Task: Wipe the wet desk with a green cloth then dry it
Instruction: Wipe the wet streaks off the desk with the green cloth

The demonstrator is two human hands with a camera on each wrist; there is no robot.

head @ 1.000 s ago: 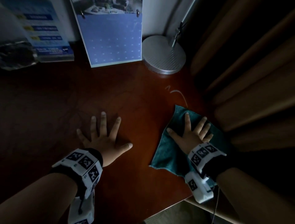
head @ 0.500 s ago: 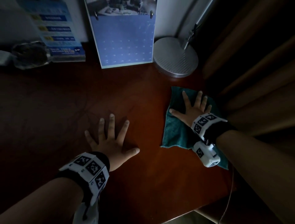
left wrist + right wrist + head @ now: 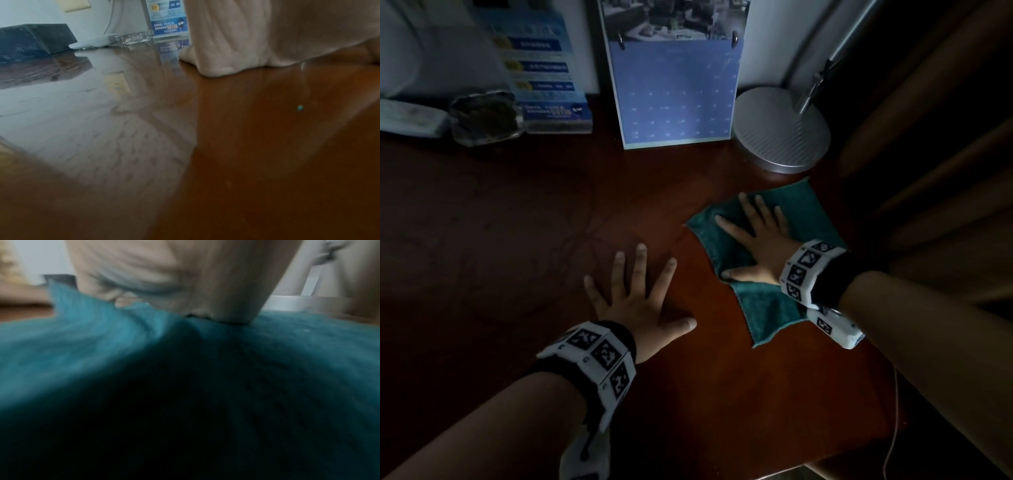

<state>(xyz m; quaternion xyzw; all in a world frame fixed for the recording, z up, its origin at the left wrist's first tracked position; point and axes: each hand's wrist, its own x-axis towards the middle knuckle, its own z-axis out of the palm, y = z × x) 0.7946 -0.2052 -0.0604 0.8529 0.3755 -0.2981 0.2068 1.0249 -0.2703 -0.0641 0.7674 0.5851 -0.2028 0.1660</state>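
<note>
A green cloth (image 3: 804, 212) lies spread on the dark wooden desk (image 3: 517, 222), right of centre, just in front of a lamp base. My right hand (image 3: 753, 240) presses flat on the cloth with fingers spread and pointing up-left. The right wrist view shows the palm (image 3: 185, 280) bearing down on the cloth (image 3: 82, 345). My left hand (image 3: 633, 294) lies flat on the bare wood left of the cloth, fingers spread, holding nothing. In the left wrist view the palm (image 3: 246, 32) rests on the glossy desk (image 3: 267, 146).
At the back edge stand a blue desk calendar (image 3: 674, 85), a round silver lamp base (image 3: 782, 128), a blue leaflet stand (image 3: 544, 78) and a glass ashtray (image 3: 486, 116). Brown curtains (image 3: 945, 154) hang at the right. The desk's front edge (image 3: 825, 459) runs bottom right.
My right hand has slid the cloth away from me toward the lamp base, then leftward, turning so the fingers point up-left. The left hand has stayed flat in place.
</note>
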